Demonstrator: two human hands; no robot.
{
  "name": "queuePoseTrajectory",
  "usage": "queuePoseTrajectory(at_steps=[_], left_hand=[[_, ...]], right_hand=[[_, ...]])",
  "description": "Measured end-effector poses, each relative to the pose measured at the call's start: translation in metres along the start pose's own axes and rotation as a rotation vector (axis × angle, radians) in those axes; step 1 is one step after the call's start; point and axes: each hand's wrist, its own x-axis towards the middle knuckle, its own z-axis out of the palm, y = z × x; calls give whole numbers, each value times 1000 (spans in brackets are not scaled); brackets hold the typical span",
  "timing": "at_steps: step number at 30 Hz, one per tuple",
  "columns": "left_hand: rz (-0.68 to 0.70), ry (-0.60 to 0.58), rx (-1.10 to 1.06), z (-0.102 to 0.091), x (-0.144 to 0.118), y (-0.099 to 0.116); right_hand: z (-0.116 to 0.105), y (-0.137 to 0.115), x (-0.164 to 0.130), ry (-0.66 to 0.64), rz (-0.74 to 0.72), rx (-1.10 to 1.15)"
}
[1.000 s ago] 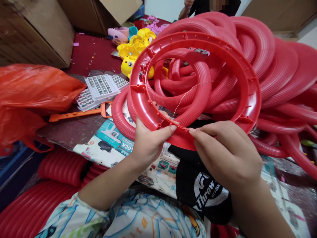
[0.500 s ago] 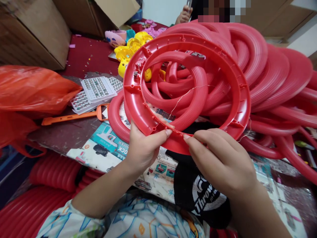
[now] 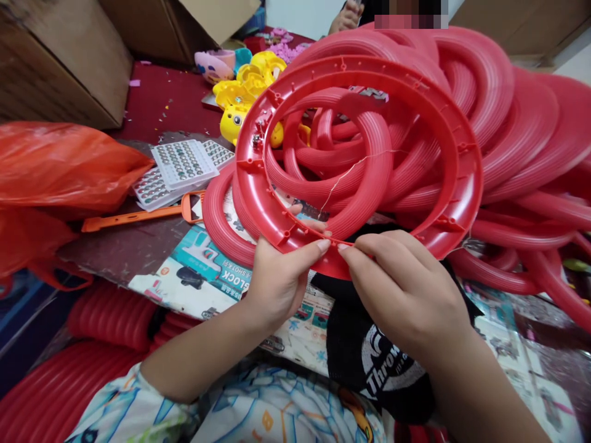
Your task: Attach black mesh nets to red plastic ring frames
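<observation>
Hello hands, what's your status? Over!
Left hand grips the red ring. Right hand pinches thin wire at its rim. Ring pile crowds behind.

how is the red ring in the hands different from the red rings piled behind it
The held red ring is tilted up off the table, gripped at its lower rim by the left hand and right hand; the piled red rings lie stacked, untouched. The held ring shows a hollow channel with pegs and a thin wire; the piled rings show rounded, ribbed backs. Both are the same red plastic.
</observation>
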Motion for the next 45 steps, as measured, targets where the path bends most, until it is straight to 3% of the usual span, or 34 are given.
queuePoseTrajectory(at_steps=[3, 8, 20, 29, 33, 36, 41, 45], left_hand=[[52, -56, -7, 1, -2, 0], [19, -108, 10, 11, -2, 2], [201, -65, 128, 5, 8, 4], [152, 16, 67, 7, 8, 14], [137, -47, 46, 6, 11, 16], [104, -70, 66, 2, 13, 20], [34, -122, 54, -8, 19, 33], [13, -75, 27, -13, 15, 31]], right_hand=[[5, 1, -2, 49, -6, 17], [11, 2, -4, 70, 75, -70], [-7, -1, -6, 18, 167, 31], [-4, 10, -4, 90, 22, 23], [-7, 16, -1, 97, -114, 2], [-10, 19, -2, 80, -124, 61], [-7, 14, -3, 87, 103, 148], [-2, 4, 1, 131, 297, 92]])
